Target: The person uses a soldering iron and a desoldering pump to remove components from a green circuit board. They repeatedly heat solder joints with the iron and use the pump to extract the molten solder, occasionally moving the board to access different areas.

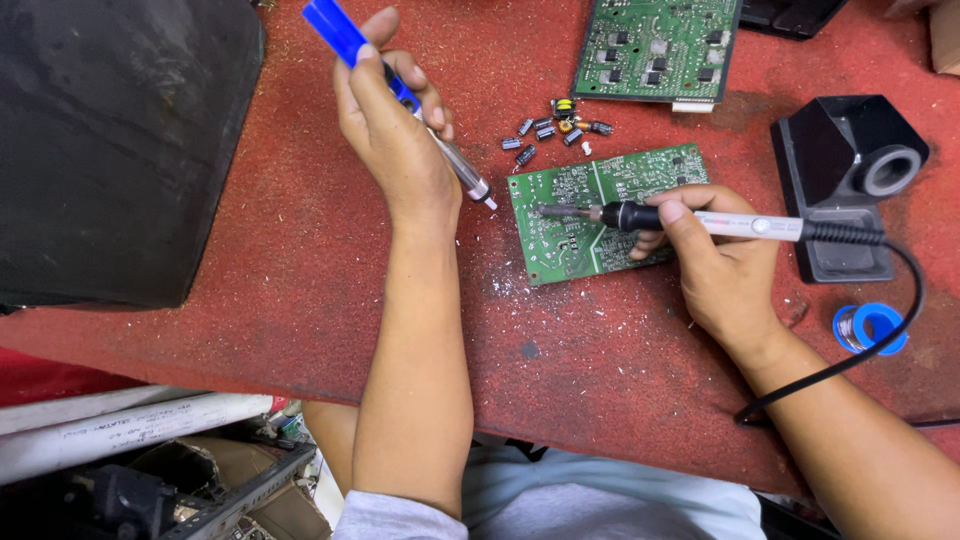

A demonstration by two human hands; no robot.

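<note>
The right hand (pixel 715 255) grips a soldering iron (pixel 700 220), tip on the green circuit board (pixel 600 210). At ten o'clock of the board, the left hand (pixel 395 130) clasps a blue desoldering pump (pixel 400 90) above the red bench (pixel 300 230).

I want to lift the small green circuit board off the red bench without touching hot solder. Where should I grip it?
Pinch the small green circuit board by its bare lower-left edges, coming from the near side. The soldering iron in the right hand rests on its middle, so that area is likely hot; the loose capacitors crowd the far side.
</note>
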